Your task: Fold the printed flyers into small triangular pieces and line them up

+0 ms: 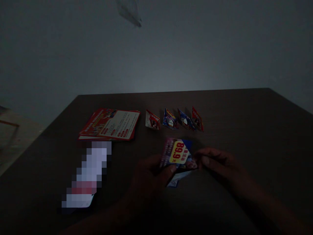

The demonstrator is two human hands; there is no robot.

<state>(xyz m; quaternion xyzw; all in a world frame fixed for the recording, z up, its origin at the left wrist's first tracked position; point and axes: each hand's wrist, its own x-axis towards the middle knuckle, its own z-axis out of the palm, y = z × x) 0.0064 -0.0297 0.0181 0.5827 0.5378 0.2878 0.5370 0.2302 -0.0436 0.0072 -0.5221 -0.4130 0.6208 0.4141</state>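
Observation:
A folded printed sheet (pixel 179 153), blue and purple with a yellow price patch, is between my hands above the table. My left hand (pixel 155 173) grips its left side, thumb on top. At its right corner my right hand (pixel 216 161) has thumb and fingertips close together; the room is dim, and whether they pinch the paper is unclear. Beyond my hands stand several small folded paper pieces: a red and white one (pixel 153 120), two blue ones (pixel 170 119) (pixel 186 120) and a red one (pixel 197 119).
On the left of the dark table (pixel 239 111) lies a stack of red and white leaflets (pixel 117 124). Nearer, a bright, pixelated long object (pixel 89 174) lies slanted. A pale wall (pixel 207 49) rises behind the table.

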